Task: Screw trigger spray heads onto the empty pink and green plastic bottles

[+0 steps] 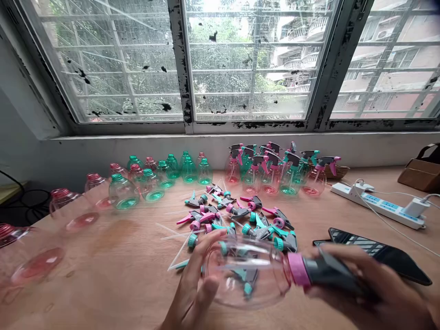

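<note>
"What does the right grip (392, 286) have?"

"It's pinching a dark spray top (326, 272). The pink ring (298, 269) sits at the neck of the clear pink bottle (254, 263), sideways between both grips."

"And the left grip (188, 288)?"

"It's at the bottle's bottom. I can't tell if it squeezes."

"Which step is this?"

"I think it's joining top and bottle. If the ring is loose, it needs a twist, with the bottle kept still."

"Other tops?"

"A heap of spray tops (237, 211), just past the grips on the surface (113, 270)."
</note>
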Available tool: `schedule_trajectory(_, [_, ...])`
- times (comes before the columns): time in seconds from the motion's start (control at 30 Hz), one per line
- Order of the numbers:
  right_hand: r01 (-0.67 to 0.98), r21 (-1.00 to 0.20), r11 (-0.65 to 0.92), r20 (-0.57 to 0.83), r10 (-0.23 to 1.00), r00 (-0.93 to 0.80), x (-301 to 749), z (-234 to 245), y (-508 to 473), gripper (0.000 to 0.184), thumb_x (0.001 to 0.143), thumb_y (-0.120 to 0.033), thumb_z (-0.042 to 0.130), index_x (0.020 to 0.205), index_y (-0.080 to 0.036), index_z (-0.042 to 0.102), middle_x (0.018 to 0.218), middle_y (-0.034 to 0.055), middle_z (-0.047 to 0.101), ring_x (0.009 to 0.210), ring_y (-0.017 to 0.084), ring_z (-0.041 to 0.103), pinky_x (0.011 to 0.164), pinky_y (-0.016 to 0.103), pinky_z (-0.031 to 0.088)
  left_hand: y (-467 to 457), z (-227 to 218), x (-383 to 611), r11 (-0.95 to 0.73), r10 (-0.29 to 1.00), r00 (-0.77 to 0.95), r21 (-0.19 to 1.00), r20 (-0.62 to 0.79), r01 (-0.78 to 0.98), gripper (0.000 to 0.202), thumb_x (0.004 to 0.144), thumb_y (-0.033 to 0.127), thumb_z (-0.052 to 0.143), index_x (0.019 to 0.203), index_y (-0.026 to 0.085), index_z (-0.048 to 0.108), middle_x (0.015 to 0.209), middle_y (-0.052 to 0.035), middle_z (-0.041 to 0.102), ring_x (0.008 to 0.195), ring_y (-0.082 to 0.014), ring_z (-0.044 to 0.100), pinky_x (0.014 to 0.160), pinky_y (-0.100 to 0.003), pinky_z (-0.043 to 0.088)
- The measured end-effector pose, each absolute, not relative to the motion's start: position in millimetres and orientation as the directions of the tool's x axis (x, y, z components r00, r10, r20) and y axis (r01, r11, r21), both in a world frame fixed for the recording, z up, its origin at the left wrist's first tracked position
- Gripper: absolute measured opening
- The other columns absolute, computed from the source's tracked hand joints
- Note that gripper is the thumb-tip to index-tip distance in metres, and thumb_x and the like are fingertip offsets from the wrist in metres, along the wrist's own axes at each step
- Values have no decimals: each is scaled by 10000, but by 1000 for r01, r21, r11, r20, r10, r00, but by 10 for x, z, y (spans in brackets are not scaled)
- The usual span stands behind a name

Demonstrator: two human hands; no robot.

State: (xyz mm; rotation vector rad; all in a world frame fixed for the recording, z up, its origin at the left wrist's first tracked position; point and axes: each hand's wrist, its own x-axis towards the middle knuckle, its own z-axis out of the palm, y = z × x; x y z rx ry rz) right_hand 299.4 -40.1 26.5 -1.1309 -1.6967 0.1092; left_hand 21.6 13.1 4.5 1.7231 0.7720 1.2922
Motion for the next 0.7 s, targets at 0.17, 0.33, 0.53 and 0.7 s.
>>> schedule_trajectory(0.17, [719, -253, 647, 645, 667, -373, 3196, 1266, 443, 383, 941, -535, 691, 1212, -267, 653, 965, 59, 830, 627, 239, 745, 589, 323, 560, 121, -120, 317, -188, 927, 335, 982, 170, 23, 601, 989, 534, 580, 1519, 307, 413, 1464, -119, 558, 1316, -306, 564, 1092, -426, 468])
schedule_trajectory(0.33, [820, -71, 568, 567, 700, -436, 3148, 1832, 1453, 315, 984, -376, 661, 1231, -181, 671, 892, 87, 813, 671, 243, 721, 608, 330, 516, 165, -315, 389, -619, 692, 538, 779, 482, 100, 336, 1061, 472, 414, 1067, 223, 638, 1010, -91, 709, 910, -206, 663, 823, -295, 532])
schedule_trajectory(0.53, [894, 0, 448, 476, 786, -394, 2914, 1768, 2343, 271, 1016, -343, 665, 1227, -173, 660, 995, 40, 759, 762, 203, 730, 747, 390, 609, 123, -318, 315, -695, 652, 621, 671, 435, 259, 445, 1096, 353, 305, 671, 232, 363, 523, 53, 369, 445, -117, 373, 453, -246, 334])
schedule_trajectory(0.7, [931, 60, 360, 401, 845, -353, 2762, 1523, 2723, 288, 1008, -344, 682, 1241, -175, 663, 1181, 84, 729, 996, 268, 726, 871, 473, 605, 95, -329, 326, -711, 624, 639, 667, 451, 224, 364, 1105, 321, 233, 785, 251, 394, 563, 56, 430, 439, -114, 415, 435, -222, 352])
